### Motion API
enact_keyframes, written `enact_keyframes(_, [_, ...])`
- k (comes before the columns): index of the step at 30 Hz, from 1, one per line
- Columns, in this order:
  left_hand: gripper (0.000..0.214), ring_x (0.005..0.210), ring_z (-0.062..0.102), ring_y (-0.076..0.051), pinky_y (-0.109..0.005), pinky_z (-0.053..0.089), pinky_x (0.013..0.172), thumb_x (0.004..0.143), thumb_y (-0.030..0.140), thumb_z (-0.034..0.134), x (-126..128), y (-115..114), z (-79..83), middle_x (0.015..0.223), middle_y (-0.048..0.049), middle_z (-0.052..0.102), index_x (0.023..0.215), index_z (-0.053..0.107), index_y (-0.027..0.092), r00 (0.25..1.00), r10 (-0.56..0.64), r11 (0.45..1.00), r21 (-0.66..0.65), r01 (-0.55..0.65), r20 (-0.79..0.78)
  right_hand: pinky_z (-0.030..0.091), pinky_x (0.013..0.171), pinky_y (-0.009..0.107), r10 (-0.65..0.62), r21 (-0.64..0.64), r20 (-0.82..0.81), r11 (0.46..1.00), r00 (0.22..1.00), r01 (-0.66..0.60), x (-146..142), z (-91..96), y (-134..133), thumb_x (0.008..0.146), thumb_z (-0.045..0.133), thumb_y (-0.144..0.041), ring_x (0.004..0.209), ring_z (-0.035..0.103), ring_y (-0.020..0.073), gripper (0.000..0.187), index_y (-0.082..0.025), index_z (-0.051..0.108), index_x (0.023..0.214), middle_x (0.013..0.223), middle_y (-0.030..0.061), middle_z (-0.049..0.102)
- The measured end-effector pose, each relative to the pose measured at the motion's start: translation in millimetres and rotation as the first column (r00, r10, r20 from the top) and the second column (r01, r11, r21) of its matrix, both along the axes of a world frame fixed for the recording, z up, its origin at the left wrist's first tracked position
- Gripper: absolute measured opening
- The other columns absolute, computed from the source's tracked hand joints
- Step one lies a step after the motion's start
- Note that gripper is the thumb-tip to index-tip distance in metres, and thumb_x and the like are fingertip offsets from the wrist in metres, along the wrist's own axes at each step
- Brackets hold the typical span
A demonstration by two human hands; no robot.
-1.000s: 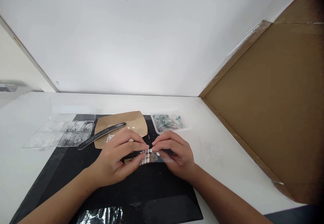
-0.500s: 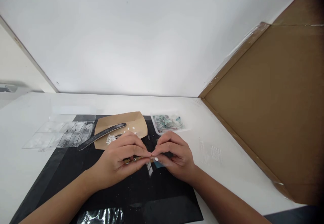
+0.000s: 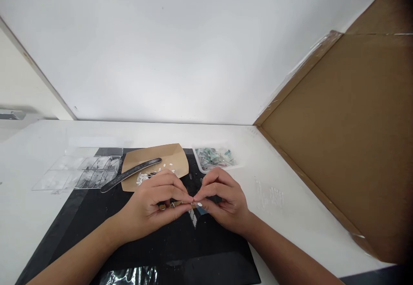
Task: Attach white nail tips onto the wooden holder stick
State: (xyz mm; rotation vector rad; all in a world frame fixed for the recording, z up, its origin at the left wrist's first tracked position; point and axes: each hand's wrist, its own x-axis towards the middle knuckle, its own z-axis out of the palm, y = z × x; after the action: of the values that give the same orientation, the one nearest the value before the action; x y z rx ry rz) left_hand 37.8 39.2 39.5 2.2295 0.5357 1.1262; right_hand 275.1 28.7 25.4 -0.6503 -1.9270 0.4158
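Note:
My left hand (image 3: 163, 197) is closed in a pinch on a slim brown and gold-coloured piece (image 3: 167, 205), whose kind I cannot make out. My right hand (image 3: 224, 197) has its thumb and fingers pinched together, meeting the left fingertips; whatever lies between them is mostly hidden. By the right thumb tip shows a small white oval (image 3: 199, 205). Just below the fingertips, a strip with pale patches (image 3: 193, 218) slants over the black mat (image 3: 155, 246). A bluish see-through bit (image 3: 202, 211) shows under the right thumb.
Behind my left hand, a brown card tray (image 3: 174, 154) holds small white pieces, with a dark curved nail file (image 3: 130, 174) across it. A clear compartment box (image 3: 77, 171) stands left. A white tub (image 3: 197, 160) of greenish packets is behind my right hand. Cardboard (image 3: 338, 147) walls the right.
Both hands keep their pinch at the same spot. The right thumb and white oval have dipped slightly, and less of the strip and bluish bit shows below the fingers.

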Motion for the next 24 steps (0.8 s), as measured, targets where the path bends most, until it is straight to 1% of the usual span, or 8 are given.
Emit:
enact_keyframes(3, [0.014,0.083,0.064,-0.016,-0.031,0.056,0.074,0.095,0.012,0.076,0.7,-0.5,0.7,0.093,-0.0063,0.074,0.106,0.078,0.020,1.000,0.011,1.000,0.009,-0.011,-0.001,0.052,0.071,0.030,0.004,-0.005,-0.002,1.000,1.000,-0.004,0.0,-0.2,0.2,0.092,0.077,-0.011,0.081,0.061,0.0157,0.012,-0.023,0.077,0.096,0.089,0.0021,0.061])
enact_keyframes(6, [0.013,0.083,0.064,-0.016,-0.026,0.053,0.065,0.095,0.012,0.075,-0.2,-1.7,0.6,0.094,-0.0067,0.074,0.106,0.078,0.020,1.000,0.001,1.000,-0.024,-0.001,-0.018,0.051,0.071,0.030,0.018,-0.010,-0.005,1.000,1.000,-0.018,0.1,-1.8,0.5,0.092,0.078,-0.011,0.081,0.060,0.0154,0.012,-0.022,0.078,0.097,0.090,0.0024,0.061])
enact_keyframes(8, [0.014,0.084,0.063,-0.016,-0.024,0.052,0.064,0.095,0.012,0.075,-1.2,-2.6,0.2,0.095,-0.0066,0.073,0.107,0.077,0.020,0.999,-0.006,0.999,-0.047,0.004,-0.036,0.051,0.071,0.030,0.028,-0.011,-0.006,1.000,1.000,-0.028,0.0,-2.9,0.8,0.091,0.079,-0.011,0.080,0.060,0.0151,0.012,-0.022,0.078,0.097,0.089,0.0022,0.060])
enact_keyframes(14, [0.016,0.086,0.063,-0.015,-0.026,0.052,0.068,0.096,0.012,0.074,-3.2,-2.2,1.3,0.097,-0.0051,0.073,0.108,0.075,0.022,0.998,-0.017,0.998,-0.056,0.013,-0.067,0.051,0.071,0.029,0.039,-0.024,-0.006,0.999,0.999,-0.039,0.2,-2.5,0.5,0.092,0.078,-0.012,0.080,0.060,0.0146,0.012,-0.023,0.078,0.098,0.090,0.0020,0.059])
enact_keyframes(21, [0.013,0.091,0.065,-0.015,-0.030,0.051,0.083,0.097,0.012,0.073,-5.6,-0.6,5.8,0.095,-0.0031,0.072,0.105,0.073,0.021,0.991,-0.063,0.996,-0.067,0.056,-0.120,0.051,0.067,0.026,0.095,-0.062,0.027,0.994,0.995,-0.094,4.3,-4.2,0.1,0.092,0.078,-0.012,0.079,0.060,0.0129,0.013,-0.023,0.080,0.100,0.092,0.0025,0.057])
enact_keyframes(24, [0.011,0.091,0.064,-0.015,-0.030,0.051,0.085,0.097,0.011,0.072,-6.2,-0.2,7.0,0.094,-0.0026,0.071,0.104,0.072,0.020,0.988,-0.074,0.996,-0.060,0.067,-0.135,0.051,0.067,0.026,0.118,-0.071,0.050,0.991,0.992,-0.114,6.1,-4.1,0.3,0.092,0.077,-0.012,0.080,0.061,0.0135,0.014,-0.022,0.080,0.100,0.091,0.0026,0.057])
